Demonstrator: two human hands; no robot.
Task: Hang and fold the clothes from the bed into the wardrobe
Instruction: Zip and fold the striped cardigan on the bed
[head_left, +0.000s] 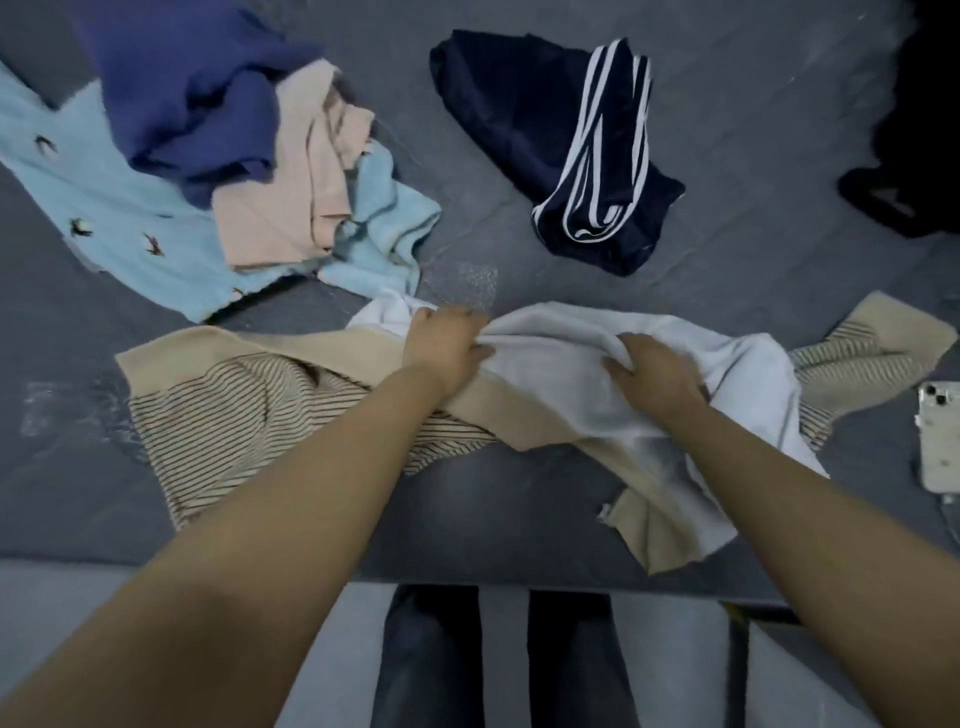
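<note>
Left hand (444, 345) and right hand (655, 375) both clamped on white garment (566, 364), bunched atop striped beige sweater (234, 410) near bed's (519, 499) front edge. Risk: lifting drags sweater off edge, layers being tangled.

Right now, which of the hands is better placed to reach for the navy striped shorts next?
The right hand, probably. It grips the white garment nearer the navy striped shorts, which lie up and right of centre. The left hand sits further left, closer to the light blue pile.
</note>
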